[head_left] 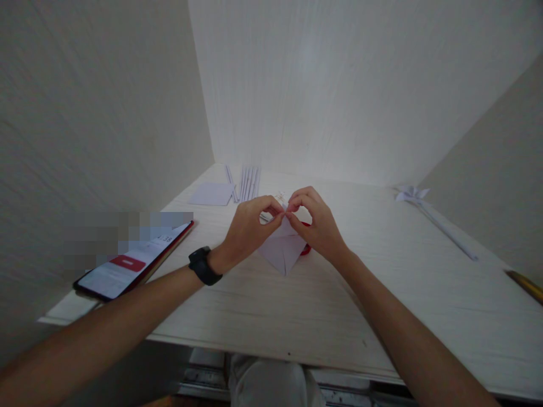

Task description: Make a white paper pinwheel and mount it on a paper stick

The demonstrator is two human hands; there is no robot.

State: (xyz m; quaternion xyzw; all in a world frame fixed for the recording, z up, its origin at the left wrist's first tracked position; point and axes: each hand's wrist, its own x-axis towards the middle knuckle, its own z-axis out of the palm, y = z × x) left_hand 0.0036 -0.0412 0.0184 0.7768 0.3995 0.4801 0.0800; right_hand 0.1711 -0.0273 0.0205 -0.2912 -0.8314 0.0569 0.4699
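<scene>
A square sheet of white paper [283,251] with crease lines hangs corner-down between my hands, just above the table. My left hand [258,220], with a dark watch on its wrist, pinches the top corner between thumb and forefinger. From the other side my right hand [314,217] pinches at the same corner, its fingertips touching the left ones. Behind the paper, partly hidden, a red curved handle [306,249] shows beside my right hand. Some small pale items [280,196] lie just beyond my fingers, too blurred to name.
On the white table [237,316], a stack of white paper [212,193] and several thin paper sticks [249,182] lie at the back left. A phone [136,263] rests at the left edge. To the right lies a paper pinwheel [412,194] on a stick, and a gold-coloured object [526,285].
</scene>
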